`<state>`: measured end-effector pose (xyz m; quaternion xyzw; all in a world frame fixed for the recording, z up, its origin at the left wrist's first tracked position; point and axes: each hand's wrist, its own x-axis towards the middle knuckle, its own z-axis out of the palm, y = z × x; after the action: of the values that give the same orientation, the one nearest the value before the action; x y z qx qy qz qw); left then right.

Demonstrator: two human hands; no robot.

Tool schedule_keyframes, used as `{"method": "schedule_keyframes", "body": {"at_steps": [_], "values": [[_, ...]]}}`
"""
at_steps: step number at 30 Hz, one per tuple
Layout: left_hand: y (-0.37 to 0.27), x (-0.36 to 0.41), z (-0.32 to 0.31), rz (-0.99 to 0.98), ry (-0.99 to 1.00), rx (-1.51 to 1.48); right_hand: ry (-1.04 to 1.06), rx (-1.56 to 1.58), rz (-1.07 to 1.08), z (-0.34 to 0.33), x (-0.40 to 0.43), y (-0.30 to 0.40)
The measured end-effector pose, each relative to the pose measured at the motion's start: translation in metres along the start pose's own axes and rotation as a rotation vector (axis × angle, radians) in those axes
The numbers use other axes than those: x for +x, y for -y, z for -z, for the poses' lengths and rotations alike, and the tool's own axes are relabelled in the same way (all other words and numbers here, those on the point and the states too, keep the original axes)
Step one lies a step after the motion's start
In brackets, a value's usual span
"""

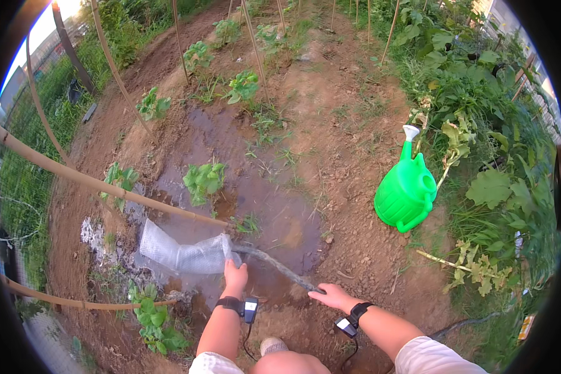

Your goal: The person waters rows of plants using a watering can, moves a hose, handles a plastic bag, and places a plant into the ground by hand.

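Note:
My left hand (236, 276) pinches the near end of a clear bubble-wrap sleeve (187, 255), which lies over the muddy puddle. Out of that end comes a dark, wet hose (280, 265), and my right hand (333, 296) grips it farther along. Whether the hose reaches deep into the sleeve is hidden by the plastic. Water and white foam (93, 238) spread over the soil beyond the sleeve's far left end. Just past the sleeve, a leafy seedling (204, 182) stands in the shallow puddle (280, 205).
A bright green watering can (402, 191) sits upright on dry soil at right. Bamboo poles (117, 190) slant across the left side, one ending near the sleeve. More seedlings (153, 318) grow close by. Another hose stretch (467, 322) crosses the grass at lower right.

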<state>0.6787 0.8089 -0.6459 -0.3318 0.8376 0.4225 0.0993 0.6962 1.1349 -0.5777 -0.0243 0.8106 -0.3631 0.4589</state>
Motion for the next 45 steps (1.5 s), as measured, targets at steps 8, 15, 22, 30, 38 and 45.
{"method": "schedule_keyframes", "body": {"at_steps": [8,15,22,30,38,45], "values": [[0.001,-0.002,0.024,-0.035,-0.179,-0.420,0.447,0.480,-0.177,-0.006,0.008,0.038],[0.020,-0.004,0.034,0.037,-0.322,-0.683,0.566,0.567,-0.052,-0.014,-0.007,0.056],[0.000,-0.007,0.054,0.033,-0.359,-0.771,0.361,0.538,0.138,-0.006,-0.035,0.066],[-0.034,-0.014,0.081,-0.012,-0.348,-0.819,0.177,0.524,0.209,-0.002,-0.063,0.080],[-0.082,-0.006,0.126,-0.146,-0.368,-0.883,0.028,0.466,0.317,0.003,-0.080,0.103],[-0.113,-0.010,0.160,-0.271,-0.412,-1.005,-0.027,0.449,0.327,0.003,-0.087,0.111]]}}
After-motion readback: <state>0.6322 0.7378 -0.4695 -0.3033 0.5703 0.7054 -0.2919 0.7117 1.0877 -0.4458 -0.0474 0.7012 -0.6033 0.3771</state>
